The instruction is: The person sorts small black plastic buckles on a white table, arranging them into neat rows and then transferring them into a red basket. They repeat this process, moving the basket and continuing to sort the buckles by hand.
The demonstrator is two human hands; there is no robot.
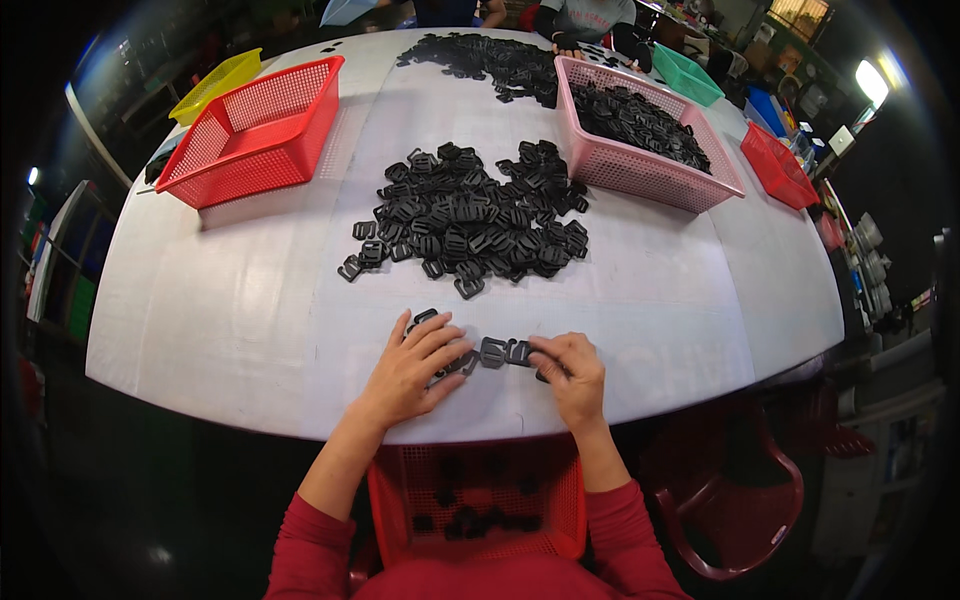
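Near the table's front edge, my left hand (420, 365) lies flat with fingers spread over several black plastic buckles, which it partly hides. One black buckle (427, 316) pokes out beyond its fingertips. My right hand (570, 372) pinches a black plastic buckle (519, 352) between thumb and fingers. Just left of that piece, another buckle (492, 352) rests on the table between my two hands. Farther back in the middle spreads a loose pile of the same buckles (470, 215).
A red basket (250, 140) stands back left, a yellow one (215, 85) behind it. At right, a pink basket (650, 185) holds many buckles. Below the table edge, a red basket (480, 545) contains several dark pieces. Another person's hands (570, 50) are across the table.
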